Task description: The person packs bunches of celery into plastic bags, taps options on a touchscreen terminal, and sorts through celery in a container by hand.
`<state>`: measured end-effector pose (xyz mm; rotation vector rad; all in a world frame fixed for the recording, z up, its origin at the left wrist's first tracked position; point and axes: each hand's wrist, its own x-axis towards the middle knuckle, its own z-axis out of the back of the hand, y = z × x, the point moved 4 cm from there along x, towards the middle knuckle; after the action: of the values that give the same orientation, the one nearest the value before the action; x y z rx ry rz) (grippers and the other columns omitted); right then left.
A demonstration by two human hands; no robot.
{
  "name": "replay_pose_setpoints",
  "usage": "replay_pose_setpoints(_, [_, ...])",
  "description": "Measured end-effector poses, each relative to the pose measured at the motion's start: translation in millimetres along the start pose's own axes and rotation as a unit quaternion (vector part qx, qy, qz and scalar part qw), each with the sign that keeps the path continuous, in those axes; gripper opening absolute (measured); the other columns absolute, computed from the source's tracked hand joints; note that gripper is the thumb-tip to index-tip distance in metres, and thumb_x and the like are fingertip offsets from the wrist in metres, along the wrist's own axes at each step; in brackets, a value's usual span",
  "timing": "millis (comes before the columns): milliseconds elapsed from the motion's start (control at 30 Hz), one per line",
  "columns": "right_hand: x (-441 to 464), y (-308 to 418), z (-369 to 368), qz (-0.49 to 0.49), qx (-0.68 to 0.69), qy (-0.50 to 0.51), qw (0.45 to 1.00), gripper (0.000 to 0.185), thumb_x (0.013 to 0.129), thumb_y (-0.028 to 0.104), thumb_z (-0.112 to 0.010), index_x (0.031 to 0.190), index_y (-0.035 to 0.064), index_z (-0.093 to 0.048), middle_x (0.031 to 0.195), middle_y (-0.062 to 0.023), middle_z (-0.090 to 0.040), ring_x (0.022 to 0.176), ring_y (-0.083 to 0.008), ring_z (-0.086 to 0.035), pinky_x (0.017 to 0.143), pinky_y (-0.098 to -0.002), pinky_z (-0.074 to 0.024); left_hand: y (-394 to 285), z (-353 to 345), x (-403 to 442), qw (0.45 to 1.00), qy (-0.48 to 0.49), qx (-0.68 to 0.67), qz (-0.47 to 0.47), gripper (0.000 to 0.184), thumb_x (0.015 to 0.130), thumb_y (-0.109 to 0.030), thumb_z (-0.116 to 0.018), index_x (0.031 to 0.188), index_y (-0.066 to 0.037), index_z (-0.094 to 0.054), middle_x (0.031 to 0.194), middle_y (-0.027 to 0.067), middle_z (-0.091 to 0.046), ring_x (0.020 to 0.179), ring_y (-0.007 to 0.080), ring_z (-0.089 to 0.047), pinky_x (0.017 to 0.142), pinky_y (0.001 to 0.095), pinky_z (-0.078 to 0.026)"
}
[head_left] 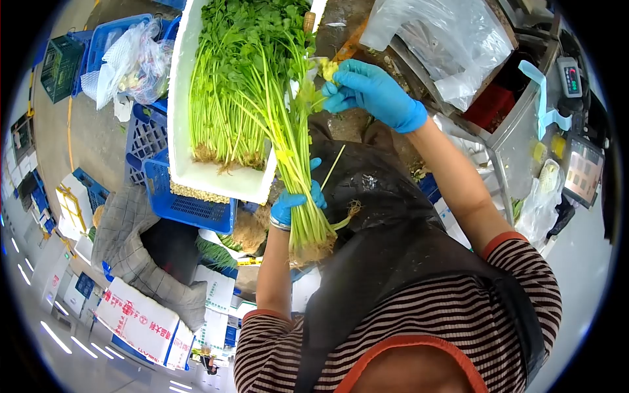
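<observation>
My left hand (298,203), in a blue glove, is wrapped round the lower stems of a bunch of leafy green stalks (298,170), with the roots hanging below it. My right hand (373,93), also gloved in blue, pinches a yellowed leaf (328,69) at the bunch's leafy end. Beside the bunch, a white foam box (180,118) holds many more green stalks (223,124), roots toward me. One loose stalk (333,168) lies against my dark apron, near a stray root.
Blue crates (187,213) stand beside and below the foam box. Clear plastic bags (452,46) lie at the upper right, near a scale (570,77) with a lit display. A grey padded cloth (121,229) and printed cartons (137,318) are at the lower left.
</observation>
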<state>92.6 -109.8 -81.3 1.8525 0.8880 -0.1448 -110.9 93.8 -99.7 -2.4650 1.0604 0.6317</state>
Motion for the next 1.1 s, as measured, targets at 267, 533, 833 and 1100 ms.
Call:
replay_pose_setpoints(267, [0.1, -28.4, 5.7, 0.15, -0.662, 0.117, 0.725, 0.046, 0.079, 0.032, -0.073, 0.123, 0.0214, -0.063, 0.099, -0.0077, -0.07, 0.085, -0.031, -0.066, 0.074, -0.0392, -0.0517, 1.4, -5.4, -1.6, 0.998, -0.038, 0.019, 0.046, 0.1, 0.07, -0.016, -0.076, 0.152, 0.0, -0.021, 0.08, 0.0083, -0.056, 0.075, 0.022, -0.056, 0.074, 0.04, -0.047])
replay_pose_setpoints(533, [16.1, -48.4, 15.7, 0.224, -0.784, 0.131, 0.564, 0.015, 0.079, 0.012, -0.063, 0.093, 0.0154, -0.066, 0.086, -0.0064, -0.063, 0.081, -0.0285, -0.063, 0.07, -0.0412, -0.0487, 0.0, -24.7, 6.7, 0.993, -0.021, 0.099, 0.068, 0.095, 0.069, -0.018, -0.075, 0.148, 0.006, -0.028, 0.077, 0.0123, -0.061, 0.072, 0.0241, -0.06, 0.07, 0.0386, -0.052])
replay_pose_setpoints(833, [55.1, -61.2, 162.3, 0.026, -0.632, -0.09, 0.769, 0.022, 0.091, 0.012, -0.054, 0.109, 0.0068, -0.065, 0.1, -0.0123, -0.07, 0.089, -0.0263, -0.07, 0.078, -0.0365, -0.0555, 2.8, -16.3, -12.9, 0.997, -0.027, 0.034, 0.067, 0.095, 0.07, -0.015, -0.075, 0.151, -0.003, -0.026, 0.074, 0.0079, -0.053, 0.068, 0.0231, -0.054, 0.069, 0.0408, -0.047])
replay_pose_setpoints(1100, [-8.4, -110.8, 164.6, -0.205, -0.743, 0.188, 0.61, 0.113, 0.068, 0.032, -0.085, 0.156, 0.0256, -0.015, 0.14, -0.0228, -0.05, 0.11, -0.0377, -0.062, 0.095, -0.048, -0.047, -16.7, -2.8, -14.8, 0.987, -0.14, 0.078, 0.013, 0.084, 0.074, -0.007, -0.073, 0.148, -0.001, -0.033, 0.087, 0.0096, -0.064, 0.084, 0.0218, -0.065, 0.081, 0.0365, -0.055])
